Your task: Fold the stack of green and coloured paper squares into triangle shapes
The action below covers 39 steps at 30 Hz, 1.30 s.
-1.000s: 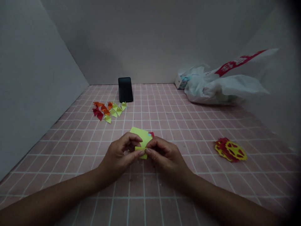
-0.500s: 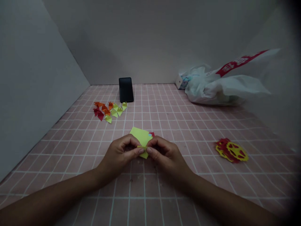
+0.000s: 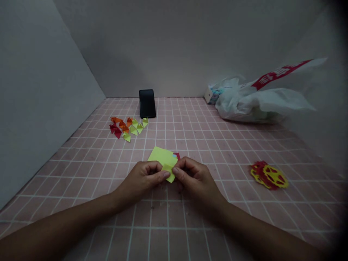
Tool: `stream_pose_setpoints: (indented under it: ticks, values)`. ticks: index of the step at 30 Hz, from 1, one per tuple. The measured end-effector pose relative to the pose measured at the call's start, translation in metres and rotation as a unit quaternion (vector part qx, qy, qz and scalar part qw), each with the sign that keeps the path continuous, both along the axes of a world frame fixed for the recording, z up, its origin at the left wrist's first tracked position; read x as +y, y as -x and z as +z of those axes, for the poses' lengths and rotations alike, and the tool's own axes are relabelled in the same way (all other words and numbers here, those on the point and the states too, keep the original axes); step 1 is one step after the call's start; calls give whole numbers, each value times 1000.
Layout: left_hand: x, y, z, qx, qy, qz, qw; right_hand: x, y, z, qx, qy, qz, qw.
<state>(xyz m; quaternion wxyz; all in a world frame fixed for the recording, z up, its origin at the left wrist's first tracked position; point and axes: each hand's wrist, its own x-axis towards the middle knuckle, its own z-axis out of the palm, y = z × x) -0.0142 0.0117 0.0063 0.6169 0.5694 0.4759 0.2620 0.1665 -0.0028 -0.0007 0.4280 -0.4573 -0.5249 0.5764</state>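
Note:
A small folded piece of yellow paper (image 3: pixel 169 169) is pinched between my two hands, just above the table. My left hand (image 3: pixel 149 174) grips its left side with thumb and forefinger. On its right side, the thumb and forefinger of my right hand (image 3: pixel 191 175) are closed on it. Right behind lies a stack of yellow-green paper (image 3: pixel 161 155), partly covered by my fingers. At the stack's right edge, a bit of red paper (image 3: pixel 177 156) and a pale blue bit peek out.
Several small folded paper pieces (image 3: pixel 125 127) in red, orange and yellow lie at the left. Behind them a black phone (image 3: pixel 147 104) leans upright. Yellow and red cut-out shapes (image 3: pixel 269 175) are at the right. A white plastic bag (image 3: pixel 244 103) sits by the back wall beside a small box (image 3: pixel 210 95).
The small yellow paper has turned so more of its flat face shows between my fingers. Both hands still grip it. The whole view has shifted slightly.

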Motion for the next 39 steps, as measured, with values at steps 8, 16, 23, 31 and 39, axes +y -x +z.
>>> stream_pose_setpoints:
  ticks: [8, 16, 23, 31, 39]
  values:
    - [0, -4, 0, -29, 81, -7, 996, -1, 2, -2, 57, 76, -7, 995]
    - [-4, -7, 2, -52, 103, 0, 993, -1, 5, -12, 118, 103, -20, 987]
    - [-2, -5, 1, -32, 11, 32, 999, 1, 4, -16, 121, 100, 3, 988]
    - [-1, -1, -1, -30, -56, 46, 997, -2, 5, -10, 120, 105, 4, 987]
    - [1, 2, 8, -34, -101, 43, 993, -2, 5, -4, 23, 48, 31, 998]
